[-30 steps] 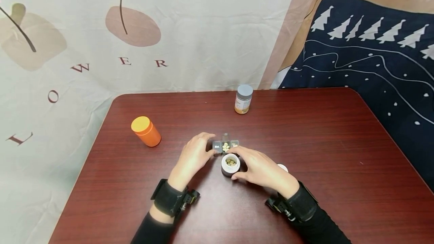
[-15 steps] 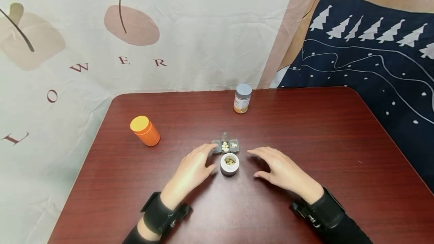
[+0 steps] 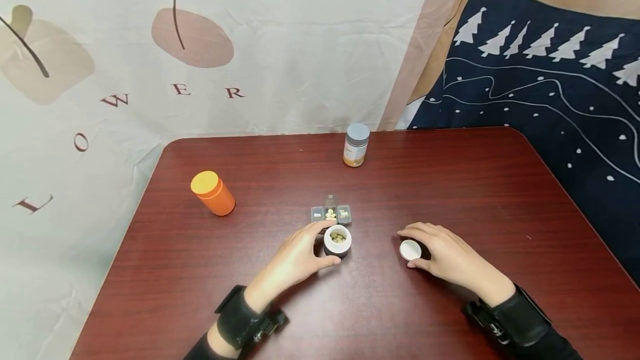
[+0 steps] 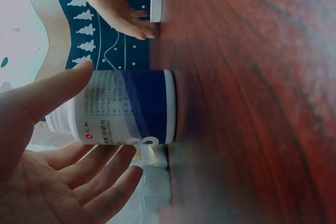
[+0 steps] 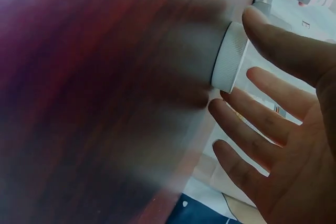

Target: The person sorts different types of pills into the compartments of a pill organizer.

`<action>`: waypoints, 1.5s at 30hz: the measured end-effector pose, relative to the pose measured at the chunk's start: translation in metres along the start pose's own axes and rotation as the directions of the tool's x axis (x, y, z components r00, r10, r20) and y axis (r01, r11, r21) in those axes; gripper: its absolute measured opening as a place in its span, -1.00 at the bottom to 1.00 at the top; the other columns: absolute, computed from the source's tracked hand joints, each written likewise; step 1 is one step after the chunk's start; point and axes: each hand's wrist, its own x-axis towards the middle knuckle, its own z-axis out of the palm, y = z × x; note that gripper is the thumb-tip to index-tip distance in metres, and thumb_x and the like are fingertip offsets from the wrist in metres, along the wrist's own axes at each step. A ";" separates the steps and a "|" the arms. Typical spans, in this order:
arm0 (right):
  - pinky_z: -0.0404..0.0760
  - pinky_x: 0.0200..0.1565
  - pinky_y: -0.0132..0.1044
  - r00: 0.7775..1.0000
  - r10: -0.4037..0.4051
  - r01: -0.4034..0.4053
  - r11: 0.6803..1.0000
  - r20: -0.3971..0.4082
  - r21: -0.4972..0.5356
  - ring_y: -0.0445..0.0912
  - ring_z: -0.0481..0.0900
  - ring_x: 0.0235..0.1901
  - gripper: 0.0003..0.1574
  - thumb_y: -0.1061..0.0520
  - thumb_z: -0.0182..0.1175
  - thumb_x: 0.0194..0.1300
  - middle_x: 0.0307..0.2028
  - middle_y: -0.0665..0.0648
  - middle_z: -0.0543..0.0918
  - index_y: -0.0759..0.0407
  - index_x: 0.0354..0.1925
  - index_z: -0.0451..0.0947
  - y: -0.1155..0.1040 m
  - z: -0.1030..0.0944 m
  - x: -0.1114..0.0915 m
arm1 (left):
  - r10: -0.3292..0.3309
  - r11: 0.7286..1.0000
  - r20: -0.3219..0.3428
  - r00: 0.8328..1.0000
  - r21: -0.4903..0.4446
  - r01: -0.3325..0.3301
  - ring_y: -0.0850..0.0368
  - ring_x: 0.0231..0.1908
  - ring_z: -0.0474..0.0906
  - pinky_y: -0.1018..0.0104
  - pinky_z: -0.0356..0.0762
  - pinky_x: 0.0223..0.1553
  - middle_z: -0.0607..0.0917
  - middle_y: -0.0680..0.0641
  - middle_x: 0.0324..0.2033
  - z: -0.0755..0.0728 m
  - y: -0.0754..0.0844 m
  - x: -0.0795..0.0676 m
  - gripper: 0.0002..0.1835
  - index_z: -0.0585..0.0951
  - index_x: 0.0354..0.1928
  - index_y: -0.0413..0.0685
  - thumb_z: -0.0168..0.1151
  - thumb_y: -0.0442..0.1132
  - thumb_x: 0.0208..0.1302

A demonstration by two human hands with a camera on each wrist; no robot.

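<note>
An uncapped pill bottle (image 3: 338,246), with a white neck, a white and dark-blue label and yellowish tablets inside, stands upright on the table. My left hand (image 3: 295,255) holds it from the left, thumb along the near side and fingers round the far side. To the right, my right hand (image 3: 452,255) spans a white ribbed cap (image 3: 410,250) lying on the table. Its thumb and forefinger sit at opposite edges of the cap, a slight gap showing at the thumb. Behind the bottle is a small clear pill organizer (image 3: 344,214), its middle lid raised over pale tablets.
An orange bottle (image 3: 218,198) with a yellow-orange lid stands at the left of the reddish-brown table (image 3: 280,176). Near the back edge stands a grey-lidded bottle (image 3: 355,149) with a white and orange label. Printed cloths (image 3: 300,43) hang behind the table.
My right hand has moved right, away from the bottle and organizer, to the cap. My left hand first drew back from the organizer, then came round the bottle.
</note>
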 end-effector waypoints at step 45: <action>0.52 0.08 -0.18 0.938 -0.065 0.190 0.918 -0.339 0.349 -0.15 0.52 0.06 -0.38 0.23 0.35 0.25 0.11 -0.02 0.54 0.11 0.26 0.46 -0.067 0.005 0.076 | 0.004 1.000 -0.022 1.000 -0.005 -0.004 -0.04 0.11 0.57 0.00 0.50 0.12 0.65 -0.10 0.09 0.004 -0.003 0.005 -0.37 0.57 0.19 -0.13 0.55 -0.13 0.06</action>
